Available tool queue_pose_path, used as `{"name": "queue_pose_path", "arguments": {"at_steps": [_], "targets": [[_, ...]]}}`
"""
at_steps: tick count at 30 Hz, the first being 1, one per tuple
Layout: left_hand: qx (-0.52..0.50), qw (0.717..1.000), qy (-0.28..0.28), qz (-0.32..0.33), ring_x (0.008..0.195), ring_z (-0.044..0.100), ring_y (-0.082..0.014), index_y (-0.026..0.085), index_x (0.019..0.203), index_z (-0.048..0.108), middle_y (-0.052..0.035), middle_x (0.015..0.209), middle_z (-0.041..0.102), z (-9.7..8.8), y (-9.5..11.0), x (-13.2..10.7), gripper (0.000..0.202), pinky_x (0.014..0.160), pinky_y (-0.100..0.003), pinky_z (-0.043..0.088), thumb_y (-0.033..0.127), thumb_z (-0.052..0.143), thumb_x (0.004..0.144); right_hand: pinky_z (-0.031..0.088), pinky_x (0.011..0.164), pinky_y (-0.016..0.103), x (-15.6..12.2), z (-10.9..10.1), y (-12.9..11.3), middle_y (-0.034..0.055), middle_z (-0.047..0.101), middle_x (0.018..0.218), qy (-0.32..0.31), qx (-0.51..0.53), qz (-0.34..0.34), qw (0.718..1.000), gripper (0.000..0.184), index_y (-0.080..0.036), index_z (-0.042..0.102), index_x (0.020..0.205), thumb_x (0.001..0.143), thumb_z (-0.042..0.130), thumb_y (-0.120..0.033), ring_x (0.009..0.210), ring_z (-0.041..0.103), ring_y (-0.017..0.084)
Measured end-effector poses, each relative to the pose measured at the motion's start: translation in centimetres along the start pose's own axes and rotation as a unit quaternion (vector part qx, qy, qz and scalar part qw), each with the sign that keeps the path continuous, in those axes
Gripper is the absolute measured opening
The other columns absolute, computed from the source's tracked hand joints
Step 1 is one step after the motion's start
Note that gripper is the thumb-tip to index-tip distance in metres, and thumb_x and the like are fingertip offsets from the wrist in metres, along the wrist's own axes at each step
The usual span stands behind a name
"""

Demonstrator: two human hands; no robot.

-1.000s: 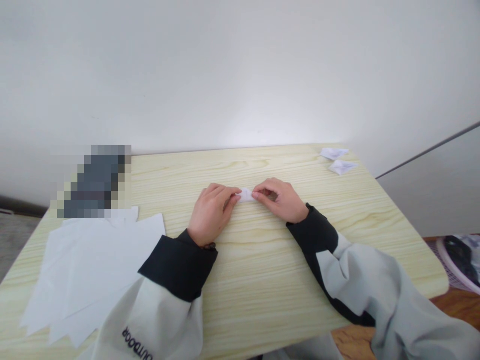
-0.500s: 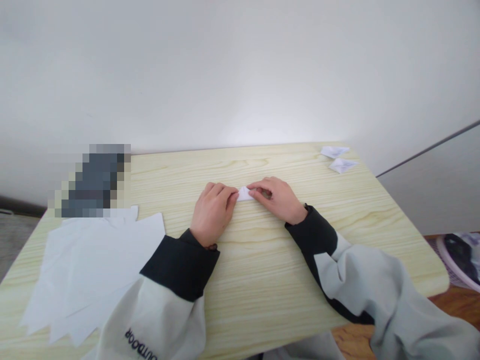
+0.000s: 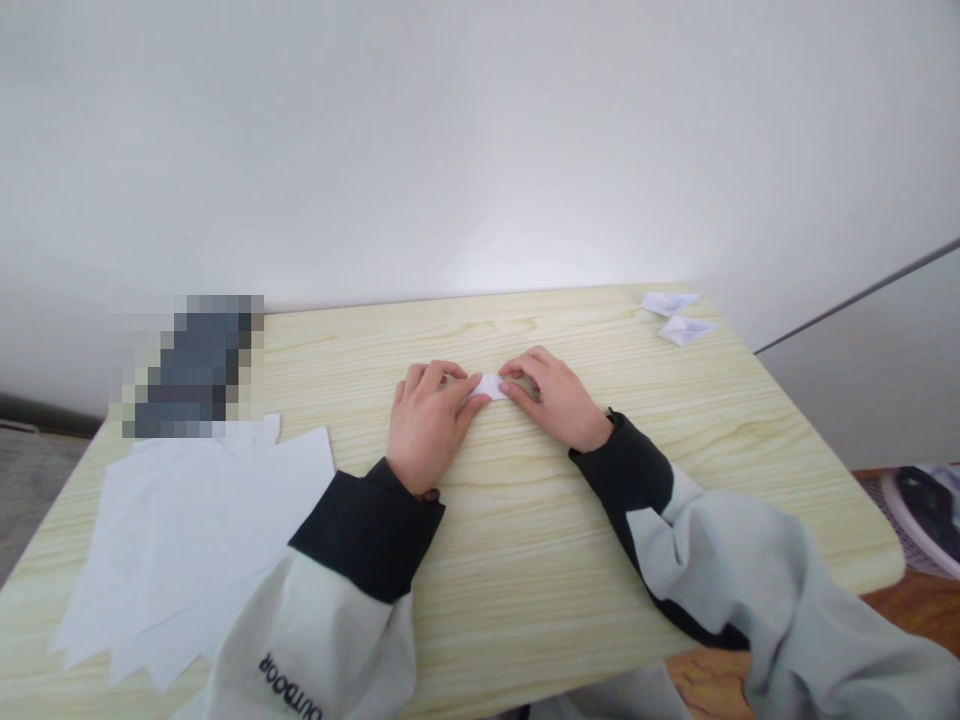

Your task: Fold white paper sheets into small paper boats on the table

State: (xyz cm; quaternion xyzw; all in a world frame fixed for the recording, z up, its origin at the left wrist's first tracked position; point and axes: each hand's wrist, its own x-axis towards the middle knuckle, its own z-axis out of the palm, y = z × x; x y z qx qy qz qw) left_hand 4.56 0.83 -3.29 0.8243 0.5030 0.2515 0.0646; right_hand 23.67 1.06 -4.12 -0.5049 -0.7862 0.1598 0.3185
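A small folded piece of white paper [image 3: 491, 386] is held between my two hands just over the middle of the table. My left hand [image 3: 429, 415] pinches its left end between thumb and fingers. On the other side, my right hand [image 3: 553, 395] has its thumb and fingertips closed on the right end. Only the middle of the folded paper shows; the fingertips cover both ends. Two folded white paper boats [image 3: 686, 331] lie at the far right corner of the table, one behind the other.
Loose white paper sheets [image 3: 202, 530] lie fanned out on the left of the wood-grain table [image 3: 510, 560]. Behind them is a dark, pixelated object [image 3: 199, 360]. A white wall [image 3: 480, 150] stands along the far edge. A pink basket [image 3: 915, 530] is on the floor at right.
The left thumb and fingers have shifted slightly right and spread around the folded paper's left end. The right fingertips have moved a little, still pinching the other end.
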Motion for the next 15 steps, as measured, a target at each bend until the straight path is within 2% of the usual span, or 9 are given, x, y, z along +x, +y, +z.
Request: {"name": "queue_pose_path", "arguments": {"at_steps": [7, 11, 15], "targets": [[-0.094, 0.994, -0.001, -0.048, 0.097, 0.055, -0.0245, 0.021, 0.091, 0.066, -0.0038, 0.099, 0.069, 0.15, -0.19, 0.27, 0.013, 0.089, -0.04, 0.04, 0.03, 0.061, 0.084, 0.046, 0.08, 0.032, -0.06, -0.38, -0.18, 0.007, 0.063, 0.092, -0.013, 0.001, -0.032, 0.999, 0.017, -0.018, 0.065, 0.097, 0.09, 0.054, -0.029, 0.089, 0.058, 0.019], [-0.133, 0.988, -0.006, -0.072, 0.081, 0.059, -0.019, 0.021, 0.082, 0.066, -0.001, 0.083, 0.07, -0.22, 0.08, 0.3, 0.014, 0.079, -0.032, 0.044, 0.032, 0.059, 0.085, 0.046, 0.072, 0.029, -0.09, -0.46, -0.11, 0.0056, 0.064, 0.086, -0.002, 0.029, -0.072, 0.997, 0.017, -0.018, 0.064, 0.091, 0.092, 0.051, -0.029, 0.081, 0.058, 0.016], [-0.176, 0.979, 0.023, -0.099, 0.068, 0.058, -0.0132, 0.021, 0.084, 0.065, 0.0024, 0.079, 0.069, -0.53, 0.5, 0.34, 0.012, 0.069, -0.025, 0.045, 0.032, 0.061, 0.083, 0.045, 0.068, 0.027, -0.23, -0.51, -0.34, 0.0062, 0.065, 0.087, 0.021, 0.048, -0.09, 0.995, 0.016, -0.017, 0.062, 0.093, 0.092, 0.05, -0.027, 0.08, 0.058, 0.015]]}}
